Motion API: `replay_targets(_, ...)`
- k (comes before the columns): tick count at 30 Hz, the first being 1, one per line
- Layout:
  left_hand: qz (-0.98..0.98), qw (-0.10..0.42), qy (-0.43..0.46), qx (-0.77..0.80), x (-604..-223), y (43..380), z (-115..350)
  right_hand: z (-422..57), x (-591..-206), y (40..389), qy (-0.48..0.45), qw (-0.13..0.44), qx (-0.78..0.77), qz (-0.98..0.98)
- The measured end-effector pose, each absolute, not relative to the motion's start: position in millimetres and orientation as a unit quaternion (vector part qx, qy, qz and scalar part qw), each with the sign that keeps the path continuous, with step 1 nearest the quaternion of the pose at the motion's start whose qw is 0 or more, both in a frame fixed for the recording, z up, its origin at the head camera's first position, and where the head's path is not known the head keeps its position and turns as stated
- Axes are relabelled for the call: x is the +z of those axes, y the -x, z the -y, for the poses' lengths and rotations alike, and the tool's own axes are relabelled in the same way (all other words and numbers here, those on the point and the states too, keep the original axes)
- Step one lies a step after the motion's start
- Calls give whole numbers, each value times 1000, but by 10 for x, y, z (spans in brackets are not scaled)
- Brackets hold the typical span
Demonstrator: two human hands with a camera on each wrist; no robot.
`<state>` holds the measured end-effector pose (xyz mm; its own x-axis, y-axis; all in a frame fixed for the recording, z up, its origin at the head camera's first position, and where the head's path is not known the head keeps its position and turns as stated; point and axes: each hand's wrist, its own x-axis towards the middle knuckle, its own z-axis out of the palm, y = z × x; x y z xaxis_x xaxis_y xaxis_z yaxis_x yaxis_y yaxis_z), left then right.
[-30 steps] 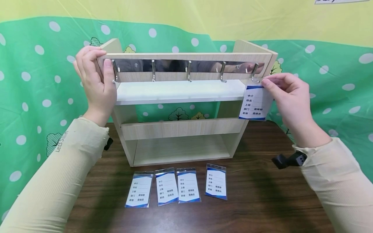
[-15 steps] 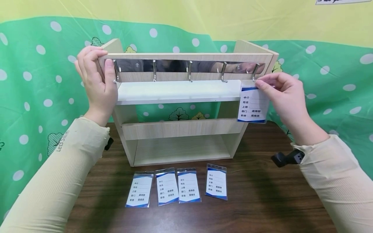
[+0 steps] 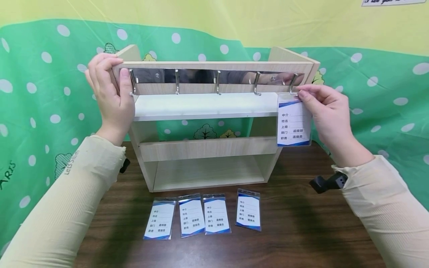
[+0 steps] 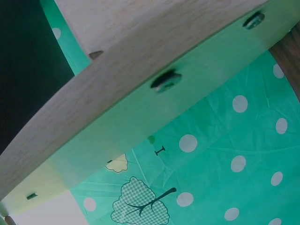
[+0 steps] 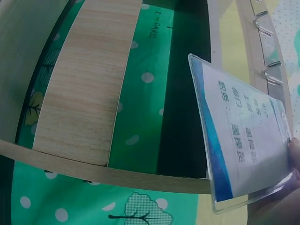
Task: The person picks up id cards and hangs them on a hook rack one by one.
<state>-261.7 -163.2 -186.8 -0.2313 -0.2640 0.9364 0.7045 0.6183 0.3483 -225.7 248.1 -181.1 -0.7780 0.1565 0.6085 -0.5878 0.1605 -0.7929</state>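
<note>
My right hand (image 3: 326,121) pinches the top right corner of a clear badge holder (image 3: 294,121) with a white and blue card inside. The badge's top edge is right at the lower end of the rightmost hook (image 3: 293,83), and the rest hangs down upright. In the right wrist view the same badge holder (image 5: 243,140) shows large beside the shelf, with only a bit of fingers (image 5: 293,152) at the edge. On the other side, my left hand (image 3: 110,95) holds the upper left corner of the wooden shelf (image 3: 207,147), thumb on the front by the leftmost hook (image 3: 133,82).
A shiny metal strip (image 3: 197,76) with several hooks runs along the shelf's top board. Several more badge holders (image 3: 159,219) lie face up in a row on the dark wooden table (image 3: 288,238) before the shelf. A green and yellow dotted cloth (image 3: 40,100) hangs behind.
My right hand has shifted slightly left, and the badge holder hangs lower and straighter beneath the rightmost hook. My left hand keeps its place on the shelf corner.
</note>
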Motion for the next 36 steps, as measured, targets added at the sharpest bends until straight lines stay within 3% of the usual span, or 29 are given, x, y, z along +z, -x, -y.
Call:
replay_targets(6, 672, 599, 164, -403, -1863, 2621, 1632, -2476, -1800, 2260, -126, 292, 624, 714)
replay_targets(16, 675, 597, 163, -402, -1873, 2628, 1637, -2579, -1749, 2283, -96, 196, 674, 706)
replay_targets(25, 673, 600, 162, -401, -1885, 2641, 1647, -2640, -1733, 2341, -123, 159, 666, 719)
replay_targets(30, 668, 603, 162, -404, -1891, 2646, 1647, -2615, -1740, 2381, -123, 161, 656, 727)
replay_targets(36, 667, 605, 164, -403, -1874, 2643, 1641, -2565, -1759, 2416, -99, 212, 628, 742)
